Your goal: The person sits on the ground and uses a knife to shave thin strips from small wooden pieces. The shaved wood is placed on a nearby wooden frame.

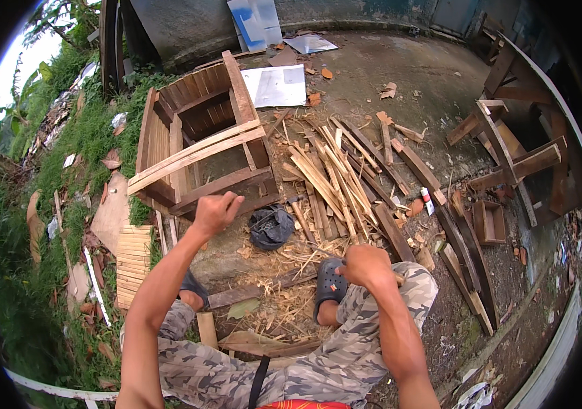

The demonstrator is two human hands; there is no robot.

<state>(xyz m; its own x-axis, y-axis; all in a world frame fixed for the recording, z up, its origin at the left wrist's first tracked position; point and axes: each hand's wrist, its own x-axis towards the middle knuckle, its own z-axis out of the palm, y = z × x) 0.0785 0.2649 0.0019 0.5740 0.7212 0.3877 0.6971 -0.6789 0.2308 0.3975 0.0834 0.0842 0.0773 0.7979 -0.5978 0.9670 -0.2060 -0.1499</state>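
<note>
My left hand [217, 213] is raised by the front of an unfinished wooden cabinet frame [226, 185], its fingers curled. Whether anything sits in those fingers is hidden. Pale wooden strips [199, 158] span the frame's top. Over by my right knee, my right hand [367, 266] is closed on a tool with a thin dark blade [322, 251]; a wooden handle end seems to show behind the fist, but its exact kind is unclear. A hammer [302, 221] lies between the hands, beside a black plastic bag [270, 228].
Loose wood strips [335, 178] are heaped ahead, with shavings [291, 310] around my feet. Long boards [464, 249], a small wooden box [489, 223] and a glue-like white tube [428, 201] lie right. Wooden furniture [509, 157] stands far right; a slatted panel [134, 262] lies left.
</note>
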